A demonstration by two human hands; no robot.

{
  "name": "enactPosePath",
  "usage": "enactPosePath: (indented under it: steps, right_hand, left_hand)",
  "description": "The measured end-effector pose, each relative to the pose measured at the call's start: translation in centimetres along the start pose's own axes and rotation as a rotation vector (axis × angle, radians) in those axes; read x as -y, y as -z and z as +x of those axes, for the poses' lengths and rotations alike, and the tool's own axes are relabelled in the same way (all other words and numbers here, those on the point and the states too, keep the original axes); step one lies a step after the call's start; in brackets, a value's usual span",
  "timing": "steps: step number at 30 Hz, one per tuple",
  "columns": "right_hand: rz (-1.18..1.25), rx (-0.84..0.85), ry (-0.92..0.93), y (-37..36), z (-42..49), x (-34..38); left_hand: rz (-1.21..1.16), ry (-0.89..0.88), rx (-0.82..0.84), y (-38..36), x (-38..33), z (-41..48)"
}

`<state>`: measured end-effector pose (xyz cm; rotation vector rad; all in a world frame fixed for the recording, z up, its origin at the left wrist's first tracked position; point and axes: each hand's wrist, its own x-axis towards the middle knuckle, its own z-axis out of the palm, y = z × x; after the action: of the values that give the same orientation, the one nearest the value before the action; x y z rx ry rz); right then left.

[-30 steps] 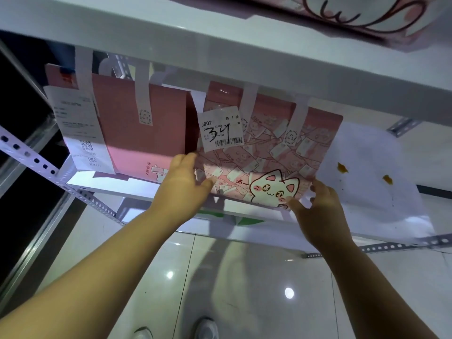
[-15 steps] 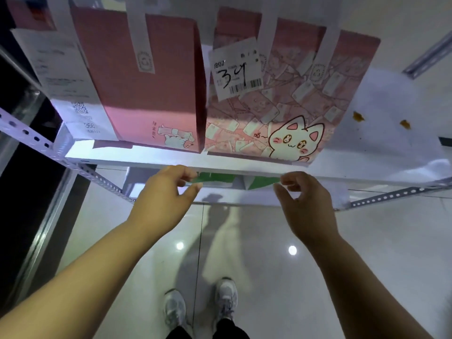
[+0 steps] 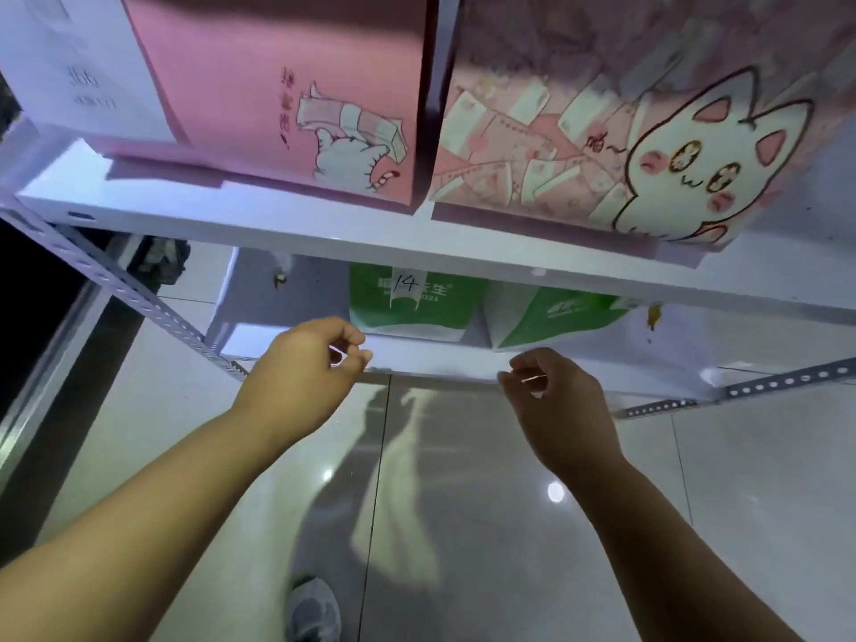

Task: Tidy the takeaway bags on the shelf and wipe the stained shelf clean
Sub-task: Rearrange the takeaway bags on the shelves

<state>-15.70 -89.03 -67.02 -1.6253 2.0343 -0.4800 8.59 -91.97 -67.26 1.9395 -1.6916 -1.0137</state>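
Two pink takeaway bags stand side by side on the upper white shelf [image 3: 287, 229]: a plain pink bag [image 3: 278, 85] on the left and a cat-print bag [image 3: 602, 145] on the right. On the lower shelf [image 3: 417, 356] sit two green-and-white bags, one marked 14 [image 3: 412, 303] and another to its right [image 3: 556, 317]. My left hand [image 3: 305, 373] and my right hand [image 3: 556, 400] hover in front of the lower shelf's edge, fingers loosely curled, holding nothing. Yellow stains show on the lower shelf, one on the left [image 3: 278, 280] and one on the right [image 3: 653, 315].
Perforated metal shelf struts run at the left [image 3: 139, 294] and right [image 3: 764, 386]. Below is a glossy tiled floor [image 3: 463, 502] with my shoe [image 3: 312, 609] visible. A white receipt [image 3: 78, 71] hangs on the left pink bag.
Both hands let go of the cat-print bag and dropped from the upper shelf to the lower shelf's edge. The view tilted down, bringing the green bags into sight.
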Motion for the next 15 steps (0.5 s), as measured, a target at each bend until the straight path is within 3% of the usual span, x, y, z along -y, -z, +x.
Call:
enactPosePath:
  steps: [5, 11, 15]
  right_hand:
    - [-0.032, -0.051, 0.077, -4.9, 3.4, -3.6]
    - [-0.092, 0.009, 0.095, -10.4, 7.0, -6.1]
    - [-0.075, -0.023, 0.093, -13.0, 9.5, -6.8]
  left_hand:
    - [-0.046, -0.011, -0.073, -4.2, 3.5, 3.6]
    - [-0.088, -0.079, -0.177, -8.1, 7.9, 7.3]
    - [0.024, -0.121, -0.268, -9.7, 10.0, 9.6]
